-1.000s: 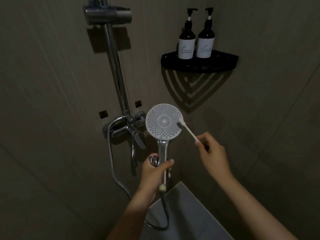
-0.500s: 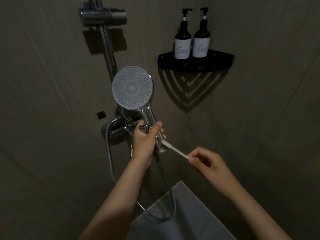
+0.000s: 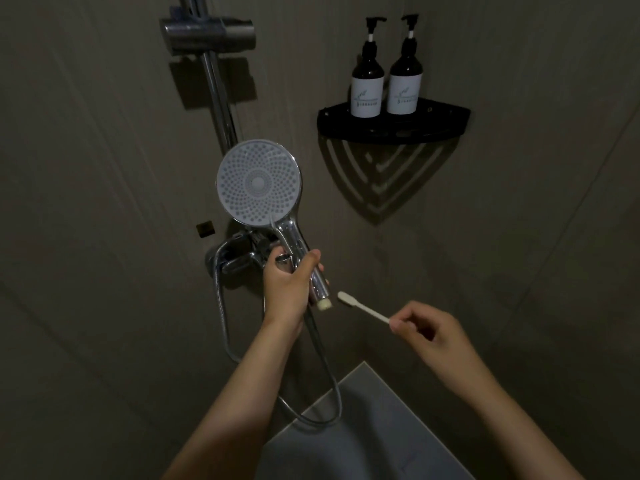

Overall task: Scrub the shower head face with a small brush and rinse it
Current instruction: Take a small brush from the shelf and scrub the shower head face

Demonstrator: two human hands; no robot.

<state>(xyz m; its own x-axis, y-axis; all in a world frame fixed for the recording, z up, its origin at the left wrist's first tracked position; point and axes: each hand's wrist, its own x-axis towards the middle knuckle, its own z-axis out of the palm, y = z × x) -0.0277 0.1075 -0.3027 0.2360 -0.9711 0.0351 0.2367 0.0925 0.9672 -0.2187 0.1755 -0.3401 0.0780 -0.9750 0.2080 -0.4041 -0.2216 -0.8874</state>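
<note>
Shower head (image 3: pixel 259 182) is held up in front of the chrome riser rail (image 3: pixel 217 95), its round perforated face turned toward the camera, with the left hand (image 3: pixel 290 285) wrapped tightly around its chrome handle, fingers (image 3: pixel 277 253) curled behind and thumb across the front. Low and to the right, the right hand (image 3: pixel 427 332) pinches the tail of a small white brush (image 3: pixel 362 307) between thumb and fingers; the bristle end points left, just beside the bottom end of the handle and well apart from the face. A metal hose (image 3: pixel 223 327) loops down from the handle and back up to the mixer valve (image 3: pixel 239 258) behind the left hand. Up in the corner, a black shelf (image 3: pixel 393 128) carries two dark pump bottles (image 3: pixel 386 77) standing side by side.
</note>
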